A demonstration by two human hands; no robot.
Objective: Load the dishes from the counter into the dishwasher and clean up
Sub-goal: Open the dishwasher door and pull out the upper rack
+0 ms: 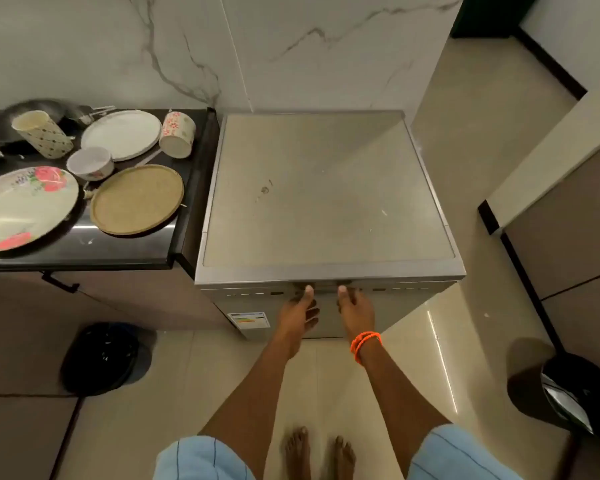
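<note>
Step in hand, judged: open dishwasher (326,195) door, frame centre. Left hand (300,315) and right hand (355,311) at recessed handle under top lip, fingers curled in; grip depth hidden. Pull evenly, lower door slowly, keep bare feet clear. Dishes wait upper left on dark glossy counter (125,244): round woven-look tan plate (137,199), floral plate (23,206), white bowl (90,163). Dishwasher top matte grey, flat.
</note>
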